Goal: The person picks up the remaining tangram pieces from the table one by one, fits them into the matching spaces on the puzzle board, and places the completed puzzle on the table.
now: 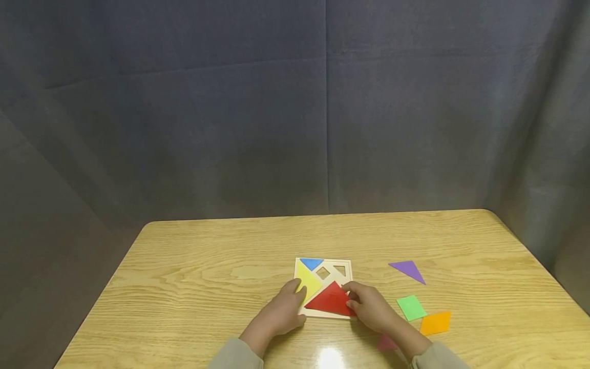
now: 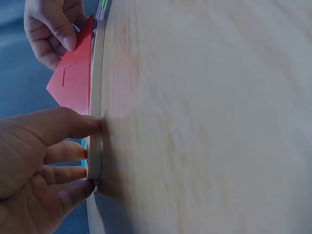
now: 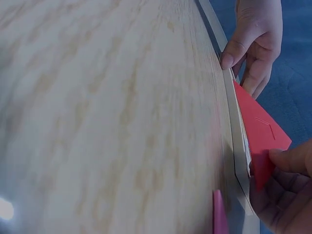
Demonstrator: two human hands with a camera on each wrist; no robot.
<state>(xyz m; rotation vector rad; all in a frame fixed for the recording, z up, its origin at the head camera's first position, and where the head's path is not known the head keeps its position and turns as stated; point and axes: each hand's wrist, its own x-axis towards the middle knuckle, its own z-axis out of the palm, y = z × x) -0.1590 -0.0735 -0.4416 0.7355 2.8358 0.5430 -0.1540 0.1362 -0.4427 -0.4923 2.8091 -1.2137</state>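
Observation:
A pale wooden tangram tray (image 1: 333, 277) lies on the table, a yellow triangle (image 1: 308, 281) and a small blue triangle (image 1: 311, 263) set in it. My left hand (image 1: 287, 307) grips the tray's left side, thumb at the near edge and fingers along the side. Between the thumb and fingers of my right hand (image 1: 371, 306) is the right corner of a large red triangle (image 1: 330, 299). In the right wrist view the red triangle (image 3: 261, 124) is tilted, its right end raised above the tray. A square and a triangular cutout show in the tray's far right part.
Right of the tray lie a purple triangle (image 1: 408, 270), a green square (image 1: 412, 307) and an orange parallelogram (image 1: 435, 323). A pink piece (image 1: 386, 342) is partly hidden under my right forearm. Dark curtains (image 1: 230, 128) hang behind the wooden table (image 1: 193, 271).

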